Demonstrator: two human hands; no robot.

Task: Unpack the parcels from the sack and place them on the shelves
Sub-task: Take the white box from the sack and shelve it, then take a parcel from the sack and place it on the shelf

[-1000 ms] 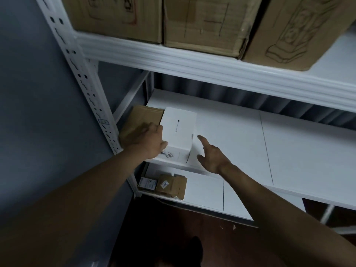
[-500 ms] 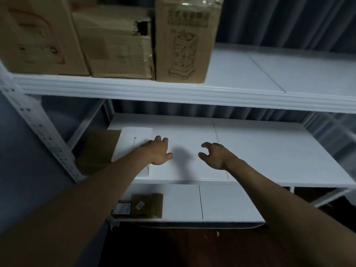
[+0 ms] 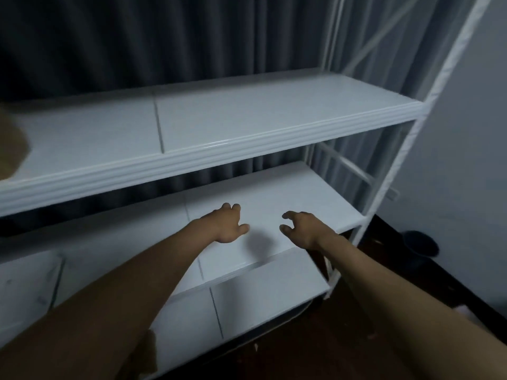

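Two bare hands out over the middle shelf (image 3: 288,193) of a white metal rack, neither touching nor holding anything. Left hand (image 3: 226,224) palm down, fingers (image 3: 233,207) loosely curled and slightly apart, thumb out toward the right. Right hand (image 3: 300,229) just beside it, a small gap between the two, fingers (image 3: 288,215) bent and spread, thumb pointing back toward the left hand. Faint shadow on the white board under the gap. Top shelf (image 3: 247,119) above, bare across most of its length, with only a blurred brown cardboard corner (image 3: 12,149) at the far left edge. Lower shelf (image 3: 260,292) below, white panels with dark seams. No parcels or sack anywhere in view apart from that cardboard corner. Dark pleated curtain (image 3: 164,37) behind the rack. Dark round container (image 3: 421,242) on the floor at the right, near the rack's corner post (image 3: 384,182), beside a pale wall.
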